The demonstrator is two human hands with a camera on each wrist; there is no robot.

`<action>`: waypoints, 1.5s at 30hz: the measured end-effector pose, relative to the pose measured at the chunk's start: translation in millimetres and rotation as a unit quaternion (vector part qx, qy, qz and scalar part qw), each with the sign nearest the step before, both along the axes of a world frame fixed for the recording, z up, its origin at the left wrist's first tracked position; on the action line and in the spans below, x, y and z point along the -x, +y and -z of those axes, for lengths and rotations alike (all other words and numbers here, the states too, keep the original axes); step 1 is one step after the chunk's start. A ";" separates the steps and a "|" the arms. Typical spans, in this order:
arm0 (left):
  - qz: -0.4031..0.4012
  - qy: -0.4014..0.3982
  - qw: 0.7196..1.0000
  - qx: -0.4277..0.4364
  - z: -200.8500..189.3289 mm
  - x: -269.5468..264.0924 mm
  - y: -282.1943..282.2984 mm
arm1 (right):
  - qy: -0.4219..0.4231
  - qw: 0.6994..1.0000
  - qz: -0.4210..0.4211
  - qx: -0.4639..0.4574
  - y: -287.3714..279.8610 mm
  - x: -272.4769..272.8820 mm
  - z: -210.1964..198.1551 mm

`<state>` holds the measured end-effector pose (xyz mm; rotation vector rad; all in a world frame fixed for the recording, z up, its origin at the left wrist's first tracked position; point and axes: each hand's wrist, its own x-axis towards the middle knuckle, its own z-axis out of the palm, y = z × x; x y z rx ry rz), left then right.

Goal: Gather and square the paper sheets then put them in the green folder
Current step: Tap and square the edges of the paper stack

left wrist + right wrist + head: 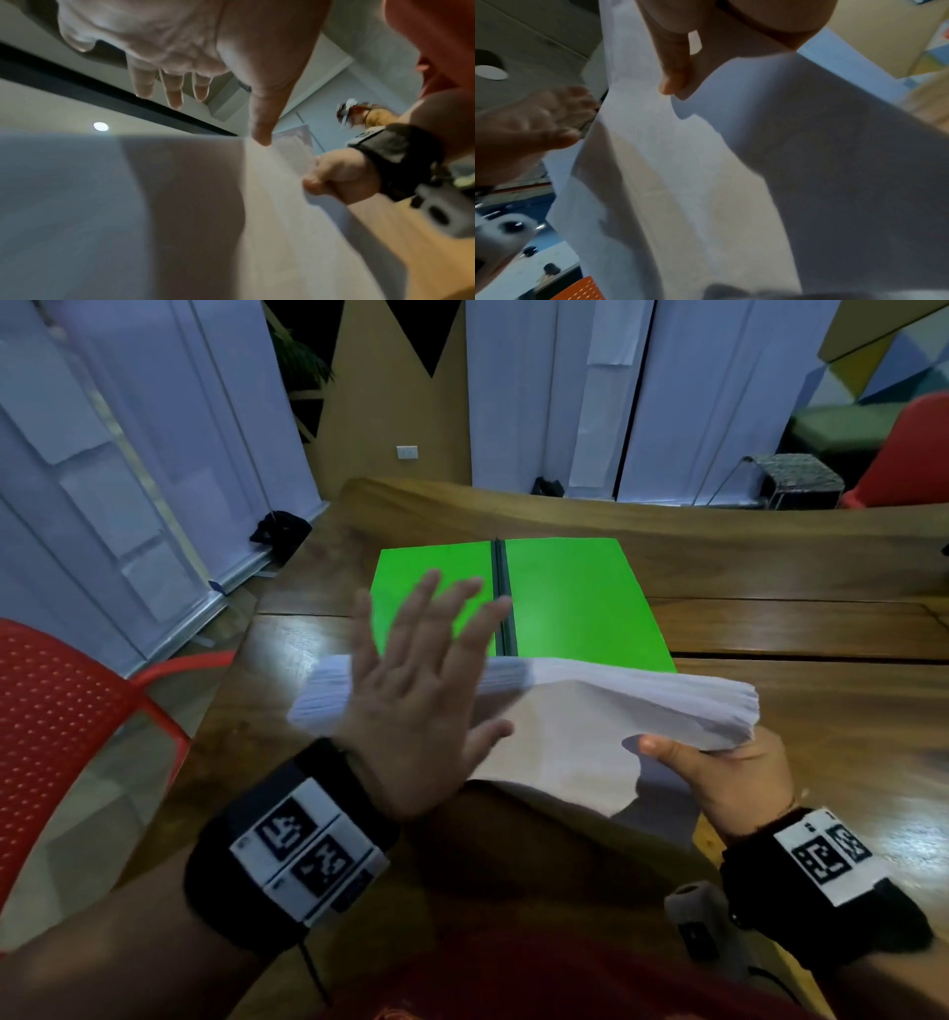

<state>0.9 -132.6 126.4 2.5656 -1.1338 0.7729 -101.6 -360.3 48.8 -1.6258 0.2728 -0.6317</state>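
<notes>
A thick stack of white paper sheets [575, 726] is held up on edge above the wooden table, tilted toward me. My right hand [719, 773] grips its right end, thumb on the near face. My left hand [421, 690] is flat with fingers spread, at the stack's left part; I cannot tell whether the palm touches it. The green folder [575, 603] lies open and flat on the table just behind the stack, with a dark spine down its middle. In the left wrist view the paper [128, 213] fills the lower frame and the right hand [336, 178] pinches its edge. The right wrist view shows the sheets [706, 162] under my thumb.
A red mesh chair [67, 737] stands at the table's left side. The wooden table [821, 629] stretches back and to the right. White curtains hang behind it, with another red chair [909, 454] and a small stool [801, 477] at the far right.
</notes>
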 end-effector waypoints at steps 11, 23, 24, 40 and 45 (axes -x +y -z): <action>0.119 0.249 0.954 0.118 -21.1 -0.5 6.3 | 0.083 0.976 -0.177 0.092 -39.9 15.0 -59.5; 0.038 0.319 0.862 0.393 1.7 -0.4 -2.0 | -0.163 0.967 -0.106 -0.164 10.9 -13.9 -84.8; 0.042 0.300 0.868 0.394 2.8 -0.6 -2.8 | -0.184 0.973 -0.068 -0.118 19.9 -14.4 -92.7; 0.024 0.323 0.832 0.451 45.1 -9.8 -17.3 | -0.083 0.983 -0.085 -0.141 12.0 -23.9 -60.1; 0.064 0.302 0.817 0.487 38.9 -3.3 -13.2 | -0.127 0.979 -0.085 -0.138 11.6 -18.7 -67.4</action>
